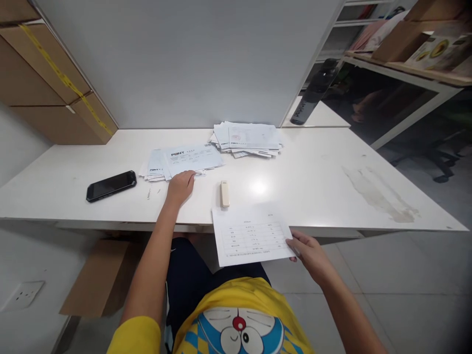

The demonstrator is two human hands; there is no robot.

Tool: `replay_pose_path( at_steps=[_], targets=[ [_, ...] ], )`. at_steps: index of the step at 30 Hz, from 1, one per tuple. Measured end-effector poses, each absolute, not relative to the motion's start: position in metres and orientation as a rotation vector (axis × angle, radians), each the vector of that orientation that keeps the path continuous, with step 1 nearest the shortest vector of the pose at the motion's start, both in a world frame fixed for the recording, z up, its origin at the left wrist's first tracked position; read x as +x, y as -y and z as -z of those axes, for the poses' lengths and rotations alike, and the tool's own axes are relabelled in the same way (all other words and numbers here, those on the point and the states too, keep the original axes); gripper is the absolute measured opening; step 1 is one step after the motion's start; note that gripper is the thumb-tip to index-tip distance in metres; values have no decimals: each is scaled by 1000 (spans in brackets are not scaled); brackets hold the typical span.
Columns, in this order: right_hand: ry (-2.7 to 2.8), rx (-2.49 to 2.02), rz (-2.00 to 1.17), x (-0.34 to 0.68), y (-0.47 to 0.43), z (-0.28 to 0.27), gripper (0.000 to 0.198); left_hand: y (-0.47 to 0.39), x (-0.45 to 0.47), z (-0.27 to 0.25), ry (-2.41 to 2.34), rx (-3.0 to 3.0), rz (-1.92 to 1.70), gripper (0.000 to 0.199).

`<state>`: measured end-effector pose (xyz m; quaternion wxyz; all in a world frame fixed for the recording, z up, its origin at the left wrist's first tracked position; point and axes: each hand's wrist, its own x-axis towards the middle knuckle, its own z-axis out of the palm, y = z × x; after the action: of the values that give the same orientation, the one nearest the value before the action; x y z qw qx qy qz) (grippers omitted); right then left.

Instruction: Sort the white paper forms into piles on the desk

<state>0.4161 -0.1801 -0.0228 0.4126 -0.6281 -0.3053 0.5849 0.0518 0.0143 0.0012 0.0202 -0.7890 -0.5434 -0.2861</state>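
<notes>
My right hand [308,253] pinches the right edge of a printed paper sheet [254,238], which bears a table. The sheet is tilted over the desk's front edge, above my lap. At the near edge of the left paper stack [193,157], my left hand [180,188] is closed, its fingers curled against the top sheet marked "PONY". A small cream-coloured stapler-like object [224,193] lies just beyond the held sheet. Farther back rests a second, thicker paper stack [252,137], its sheets unevenly layered.
A black phone [111,186] lies on the white desk [306,191] at left. Cardboard boxes [40,73] stand at the back left, against a grey partition [191,59]. Behind the right corner is a dark bottle [313,96]. A grey smear [379,194] marks the desk's right side.
</notes>
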Motion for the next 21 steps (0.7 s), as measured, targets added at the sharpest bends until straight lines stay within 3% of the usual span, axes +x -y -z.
replay_pose_path(
  at_steps=[12, 21],
  targets=[
    [661, -1537, -1372, 404, 177, 15, 40, -6, 72, 2, 1621, -2585, 874, 32],
    [711, -1411, -1246, 401, 163, 24, 34, 59, 154, -2, 1251, -3105, 744, 54]
  ],
)
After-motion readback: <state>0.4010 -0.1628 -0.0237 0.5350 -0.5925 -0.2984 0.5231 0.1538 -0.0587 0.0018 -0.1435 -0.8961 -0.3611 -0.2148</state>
